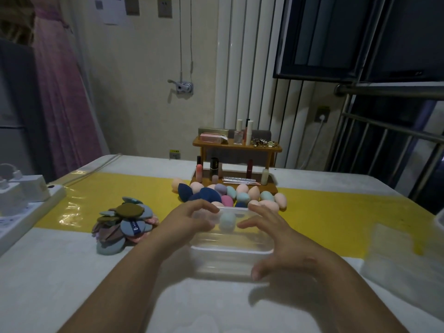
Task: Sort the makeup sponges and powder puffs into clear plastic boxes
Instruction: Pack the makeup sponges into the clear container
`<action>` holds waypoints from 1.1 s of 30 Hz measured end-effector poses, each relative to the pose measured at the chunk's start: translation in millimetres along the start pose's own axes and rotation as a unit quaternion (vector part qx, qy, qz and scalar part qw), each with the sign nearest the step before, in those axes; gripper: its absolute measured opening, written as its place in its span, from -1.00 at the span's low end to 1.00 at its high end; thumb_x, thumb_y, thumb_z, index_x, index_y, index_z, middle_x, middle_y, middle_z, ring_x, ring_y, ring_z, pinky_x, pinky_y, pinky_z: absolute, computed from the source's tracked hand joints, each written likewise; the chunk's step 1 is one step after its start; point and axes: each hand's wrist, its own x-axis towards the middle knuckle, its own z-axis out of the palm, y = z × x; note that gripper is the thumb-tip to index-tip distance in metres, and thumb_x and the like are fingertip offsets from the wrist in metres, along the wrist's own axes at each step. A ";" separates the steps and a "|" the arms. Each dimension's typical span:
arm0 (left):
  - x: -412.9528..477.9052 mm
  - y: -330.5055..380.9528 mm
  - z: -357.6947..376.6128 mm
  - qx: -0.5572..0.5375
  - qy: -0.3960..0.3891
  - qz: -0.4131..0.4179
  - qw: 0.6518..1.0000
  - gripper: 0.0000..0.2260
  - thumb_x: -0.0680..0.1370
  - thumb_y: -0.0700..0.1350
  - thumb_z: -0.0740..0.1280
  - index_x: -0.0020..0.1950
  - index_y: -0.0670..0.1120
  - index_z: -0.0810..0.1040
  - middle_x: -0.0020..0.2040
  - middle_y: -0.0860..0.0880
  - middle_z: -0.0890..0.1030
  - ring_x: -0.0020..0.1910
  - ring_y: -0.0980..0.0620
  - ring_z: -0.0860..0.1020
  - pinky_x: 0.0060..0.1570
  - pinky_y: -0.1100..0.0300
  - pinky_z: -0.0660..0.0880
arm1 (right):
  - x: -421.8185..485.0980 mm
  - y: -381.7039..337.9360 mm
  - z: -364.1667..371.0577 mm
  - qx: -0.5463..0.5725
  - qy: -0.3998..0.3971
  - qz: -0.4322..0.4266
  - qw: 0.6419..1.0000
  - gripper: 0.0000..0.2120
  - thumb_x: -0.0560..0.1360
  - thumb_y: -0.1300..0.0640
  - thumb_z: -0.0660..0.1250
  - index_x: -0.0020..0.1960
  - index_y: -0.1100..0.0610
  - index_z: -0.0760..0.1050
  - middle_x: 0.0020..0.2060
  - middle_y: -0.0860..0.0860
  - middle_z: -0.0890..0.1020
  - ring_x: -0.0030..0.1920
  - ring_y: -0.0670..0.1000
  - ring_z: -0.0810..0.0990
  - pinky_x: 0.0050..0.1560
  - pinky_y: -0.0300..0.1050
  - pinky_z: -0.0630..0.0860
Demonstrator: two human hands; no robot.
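Head view: clear box w/ 1 pale sponge inside.
L hand curled at rim, grip unclear; R hand spread loose. Steady box, load sponge pile singly.

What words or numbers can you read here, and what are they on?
"6" (or "9" upside down): ribbon on the blue powder puff; the small letters beside it are blurred.
Wall papers: too blurred to read.
Cosmetics on the wooden shelf: labels too small.
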 end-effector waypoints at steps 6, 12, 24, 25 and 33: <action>0.7 -2.2 2.3 0.103 0.024 0.127 0.986 -0.92 0.47 -0.04 0.44 -0.10 0.14 0.69 0.22 0.32 0.47 0.21 0.38 0.38 0.19 0.19 0.35 | 1.6 -0.9 0.5 -0.067 0.033 -0.044 0.996 -0.32 0.20 -0.14 0.52 0.16 -0.61 0.28 0.33 -0.60 0.01 0.49 -0.27 -0.04 0.48 -0.08 0.14; -1.0 3.2 -9.2 -0.150 0.082 0.172 0.970 -0.64 0.41 0.32 0.34 -0.01 0.12 0.71 0.29 0.11 0.58 0.29 0.04 0.50 0.19 0.02 0.47 | 1.1 -0.9 -1.3 0.059 0.174 -0.092 0.979 -0.46 0.26 -0.19 0.47 0.22 -0.42 0.48 0.33 -0.43 0.34 0.43 -0.30 0.26 0.29 -0.36 0.28; 2.1 -1.5 0.4 0.077 0.163 0.250 0.951 -0.65 0.30 0.32 0.42 0.05 0.41 0.46 0.35 0.27 0.41 0.35 0.17 0.41 0.23 0.13 0.49 | 4.7 -0.9 -0.6 0.035 0.373 -0.114 0.920 -0.61 0.48 -0.09 0.39 0.30 -0.18 0.54 0.24 -0.33 0.53 0.36 -0.16 0.44 0.19 0.04 0.57; 1.7 -1.1 -0.4 0.119 0.188 0.286 0.932 -0.65 0.34 0.31 0.40 0.09 0.38 0.46 0.32 0.28 0.43 0.35 0.22 0.39 0.23 0.15 0.47 | 4.7 -1.4 -0.7 0.012 0.383 -0.118 0.916 -0.62 0.48 -0.05 0.39 0.30 -0.11 0.56 0.23 -0.32 0.55 0.35 -0.16 0.45 0.20 0.01 0.56; -1.6 3.5 2.6 0.233 0.241 0.368 0.867 -0.56 0.53 0.19 0.27 0.27 -0.04 0.60 0.16 0.05 0.56 0.07 0.09 0.53 -0.15 0.11 0.61 | 0.7 -11.8 -7.1 -0.113 0.399 -0.149 0.898 -0.55 0.55 -0.11 0.26 0.33 0.11 0.55 0.18 -0.05 0.58 0.18 -0.19 0.48 0.13 -0.41 0.40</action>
